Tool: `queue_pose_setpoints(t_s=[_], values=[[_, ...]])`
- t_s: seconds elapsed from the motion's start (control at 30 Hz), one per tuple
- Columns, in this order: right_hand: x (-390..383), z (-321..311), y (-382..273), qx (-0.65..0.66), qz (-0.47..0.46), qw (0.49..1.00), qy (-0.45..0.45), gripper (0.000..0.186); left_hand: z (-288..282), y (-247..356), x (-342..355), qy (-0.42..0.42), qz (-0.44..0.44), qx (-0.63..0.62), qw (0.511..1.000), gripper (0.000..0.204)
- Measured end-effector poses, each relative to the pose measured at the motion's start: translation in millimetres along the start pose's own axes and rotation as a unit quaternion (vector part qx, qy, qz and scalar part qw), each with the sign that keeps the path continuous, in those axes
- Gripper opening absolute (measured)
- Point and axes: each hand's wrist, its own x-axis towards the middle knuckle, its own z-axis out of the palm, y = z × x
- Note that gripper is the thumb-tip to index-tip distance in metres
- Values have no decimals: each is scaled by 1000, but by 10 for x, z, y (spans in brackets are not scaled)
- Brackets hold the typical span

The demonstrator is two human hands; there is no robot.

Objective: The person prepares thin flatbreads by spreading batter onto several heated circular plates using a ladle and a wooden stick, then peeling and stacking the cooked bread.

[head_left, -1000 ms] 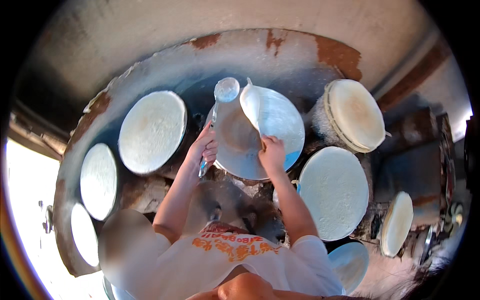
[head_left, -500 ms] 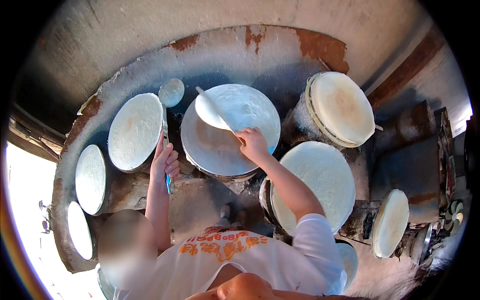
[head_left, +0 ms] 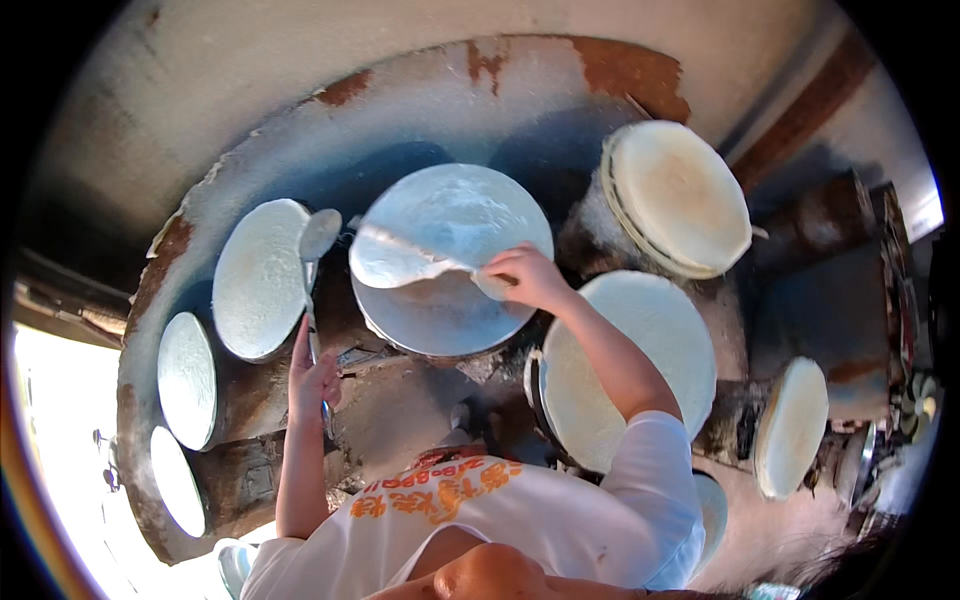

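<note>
My left hand [head_left: 312, 382] is closed around the handle of a metal ladle [head_left: 319, 236]. The ladle's bowl points away from me, beside the edge of a round griddle [head_left: 250, 285] coated in white batter. In my right hand [head_left: 525, 275] is a long thin spreader [head_left: 405, 243], its blade reaching left across the middle griddle [head_left: 440, 325]. Wet white batter [head_left: 460, 200] covers the far part of that griddle, and its near part is bare grey metal. The spreader's blade lies along the near edge of the batter.
More batter-covered griddles stand around me: two at the left [head_left: 186, 382], a large one [head_left: 630, 370] under my right forearm, and one [head_left: 790, 428] far right. A browned round flatbread [head_left: 680, 200] tops a stand at the back right. A rusty curved metal screen [head_left: 420, 110] runs behind.
Batter now reaches farther across the middle griddle's left side, and the spreader has swung flatter. My left hand and ladle have shifted nearer to me and left. The head view has shifted slightly.
</note>
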Motion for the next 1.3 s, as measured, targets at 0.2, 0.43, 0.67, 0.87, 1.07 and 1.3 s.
queue_pose_setpoints(t_s=[0.2,0.43,0.67,0.87,1.07,1.3], values=[[412,165,81,2,-12,1000,-3,33,-92,-27,-32,26,-21,-11,999,68],[233,-199,312,93,26,995,-10,31,-131,-81,-142,29,-48,77,996,68],[-483,-469,229,123,102,982,-97,40,-212,-146,-453,-5,-117,142,983,69],[-616,14,-157,-12,13,1000,-21,41,-96,-196,-401,-46,-106,126,985,70],[-774,79,-426,-40,55,996,61,41,-75,-191,-196,-124,-115,41,985,69],[-1099,1258,-1833,354,244,861,272,33,-796,438,-162,-309,-79,-195,927,52]])
